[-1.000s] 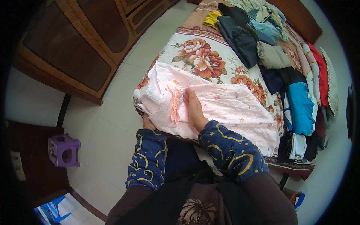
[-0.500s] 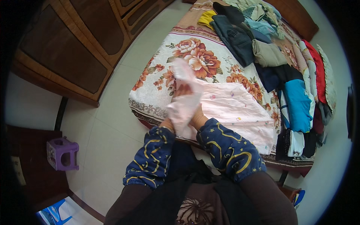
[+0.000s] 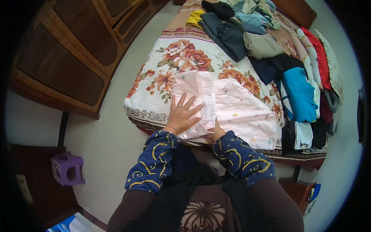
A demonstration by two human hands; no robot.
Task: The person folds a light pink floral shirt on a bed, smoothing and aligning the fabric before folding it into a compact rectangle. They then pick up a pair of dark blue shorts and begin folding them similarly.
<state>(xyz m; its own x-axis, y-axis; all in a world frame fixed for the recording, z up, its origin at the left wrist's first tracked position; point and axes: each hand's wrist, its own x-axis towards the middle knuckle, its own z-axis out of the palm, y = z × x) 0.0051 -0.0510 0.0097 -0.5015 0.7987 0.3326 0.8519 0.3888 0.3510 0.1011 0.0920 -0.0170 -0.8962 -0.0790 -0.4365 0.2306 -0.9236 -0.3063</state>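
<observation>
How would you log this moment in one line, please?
left hand: spread on pink printed garment | right hand: at its near edge, partly hidden | garment: left part folded over, on flowered bedspread

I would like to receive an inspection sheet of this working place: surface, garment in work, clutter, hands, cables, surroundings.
Surface: bed with flowered cover, partly covered by clothes.
Garment in work: pink garment, spread near the bed's front edge, left end folded over onto the rest.
Clutter: jeans, beige garment, blue garment and other clothes along the right and far parts; yellow cloth beyond.
Hands: left hand flat on the pink garment, fingers spread; right hand at the folded edge, fingers mostly hidden, grip unclear.
Cables: nothing seen.
Surroundings: wooden wardrobe at left; purple stool on tiled floor.
</observation>
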